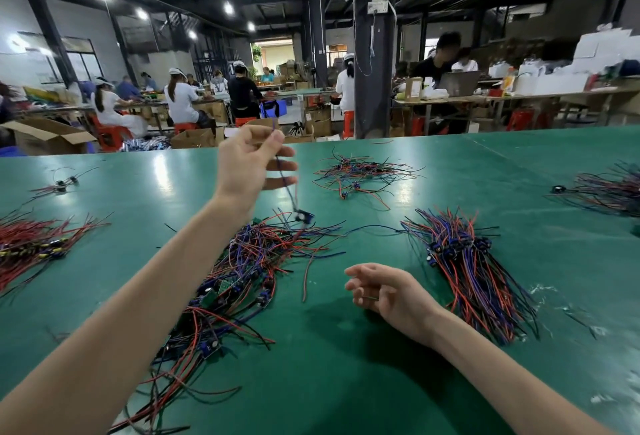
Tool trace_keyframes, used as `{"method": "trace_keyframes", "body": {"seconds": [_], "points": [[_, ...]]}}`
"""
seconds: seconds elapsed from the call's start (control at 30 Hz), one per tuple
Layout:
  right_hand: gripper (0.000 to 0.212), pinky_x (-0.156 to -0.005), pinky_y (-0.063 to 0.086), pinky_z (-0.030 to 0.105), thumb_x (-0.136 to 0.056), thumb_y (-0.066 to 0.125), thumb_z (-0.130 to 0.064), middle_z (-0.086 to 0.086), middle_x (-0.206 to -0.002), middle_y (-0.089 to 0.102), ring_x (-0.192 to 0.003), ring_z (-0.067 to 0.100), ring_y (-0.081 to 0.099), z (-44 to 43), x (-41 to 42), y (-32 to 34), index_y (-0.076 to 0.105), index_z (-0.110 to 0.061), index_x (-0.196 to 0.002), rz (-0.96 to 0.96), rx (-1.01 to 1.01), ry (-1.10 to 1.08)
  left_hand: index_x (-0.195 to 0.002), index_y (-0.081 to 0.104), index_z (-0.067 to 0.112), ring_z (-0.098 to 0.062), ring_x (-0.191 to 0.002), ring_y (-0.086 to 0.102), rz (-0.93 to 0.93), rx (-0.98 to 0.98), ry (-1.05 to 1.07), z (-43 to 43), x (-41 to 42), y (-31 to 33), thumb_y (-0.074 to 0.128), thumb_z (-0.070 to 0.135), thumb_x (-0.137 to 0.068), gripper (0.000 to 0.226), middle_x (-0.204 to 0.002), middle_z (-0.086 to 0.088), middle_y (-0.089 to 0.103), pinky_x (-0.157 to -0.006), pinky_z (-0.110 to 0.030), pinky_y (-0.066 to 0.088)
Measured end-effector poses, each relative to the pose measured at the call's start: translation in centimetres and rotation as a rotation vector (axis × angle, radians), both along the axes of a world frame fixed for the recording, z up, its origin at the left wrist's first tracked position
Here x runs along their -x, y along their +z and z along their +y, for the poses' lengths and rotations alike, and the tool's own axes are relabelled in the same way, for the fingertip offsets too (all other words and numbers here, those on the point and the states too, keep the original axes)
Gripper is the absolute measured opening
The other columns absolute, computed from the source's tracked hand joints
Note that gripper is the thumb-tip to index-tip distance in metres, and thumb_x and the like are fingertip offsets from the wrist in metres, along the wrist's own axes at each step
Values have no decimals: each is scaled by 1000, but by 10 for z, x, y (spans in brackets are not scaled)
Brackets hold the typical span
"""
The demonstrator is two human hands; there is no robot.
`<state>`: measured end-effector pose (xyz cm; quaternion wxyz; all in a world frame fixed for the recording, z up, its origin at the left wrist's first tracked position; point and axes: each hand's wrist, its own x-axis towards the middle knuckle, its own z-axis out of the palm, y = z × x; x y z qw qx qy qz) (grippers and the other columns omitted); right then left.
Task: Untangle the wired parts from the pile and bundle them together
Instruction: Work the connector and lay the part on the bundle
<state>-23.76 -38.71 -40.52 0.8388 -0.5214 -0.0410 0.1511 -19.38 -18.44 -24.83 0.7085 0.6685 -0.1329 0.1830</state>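
A tangled pile of wired parts (242, 275) with red, blue and black leads and small green boards lies on the green table (346, 365), under my left forearm. My left hand (249, 164) is raised above the pile and pinches a blue wire between thumb and fingers. That wired part (304, 216) hangs down from the hand, its small dark component just above the pile. To the right lies a straightened bundle of wired parts (467, 272). My right hand (388, 292) rests low over the table between pile and bundle, fingers loosely curled, holding nothing.
More wire heaps lie on the table: a red one at the left edge (31, 244), a small loose one at the far middle (360, 175), another at the right edge (609, 189). Beyond the table, people sit at workbenches, and a dark pillar (374, 43) stands behind.
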Motion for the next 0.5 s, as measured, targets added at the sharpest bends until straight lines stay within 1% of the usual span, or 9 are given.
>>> {"method": "trace_keyframes", "body": {"seconds": [0.03, 0.1, 0.2, 0.27, 0.33, 0.43, 0.5], "points": [[30, -70, 51, 25, -75, 58, -20, 12, -87, 65, -70, 16, 59, 0, 1, 1, 65, -2, -98, -29, 12, 19, -93, 58, 9, -19, -64, 69, 52, 56, -54, -9, 2, -5, 54, 13, -95, 5, -79, -8, 69, -53, -33, 56], [32, -75, 50, 27, -78, 56, -24, 11, -94, 68, -75, 18, 62, 1, 3, 2, 66, -3, -101, -38, -15, 59, -94, 57, 8, -20, -68, 71, 161, 146, -131, -26, 6, -20, 55, 12, -94, 5, -73, -4, 72, -55, -34, 57], [35, -77, 48, 31, -82, 55, -29, 12, -89, 68, -75, 20, 63, 1, 3, 4, 66, -3, -101, -1, -85, 75, -96, 57, 6, -17, -70, 71, 262, 193, -162, -46, 8, -52, 56, 11, -93, 6, -71, -1, 73, -54, -31, 57], [31, -74, 48, 30, -78, 60, -26, 10, -80, 68, -69, 19, 61, 1, 3, 4, 63, -3, -98, 2, -81, 46, -96, 57, 5, -15, -68, 71, 304, 238, -150, -53, 7, -72, 58, 11, -92, 7, -71, -2, 73, -54, -30, 58], [24, -69, 47, 28, -72, 64, -21, 6, -74, 66, -63, 16, 59, 0, 4, 6, 62, -6, -91, -9, -65, 35, -95, 57, 5, -15, -69, 70, 322, 271, -116, -55, 3, -89, 59, 11, -92, 7, -72, -4, 73, -59, -31, 60], [11, -67, 49, 24, -72, 64, -15, 3, -77, 69, -65, 12, 60, -1, 4, 8, 71, -9, -78, -13, -53, 25, -93, 57, 9, -15, -74, 68, 328, 248, -68, -54, -1, -110, 59, 11, -92, 3, -75, -4, 73, -72, -32, 58], [10, -69, 52, 25, -75, 62, -13, 4, -82, 70, -71, 12, 63, -1, 3, 6, 71, -10, -76, -22, -32, 16, -94, 58, 9, -14, -73, 66, 346, 227, -83, -54, 0, -124, 58, 10, -92, 2, -79, -6, 71, -71, -28, 56]]}}
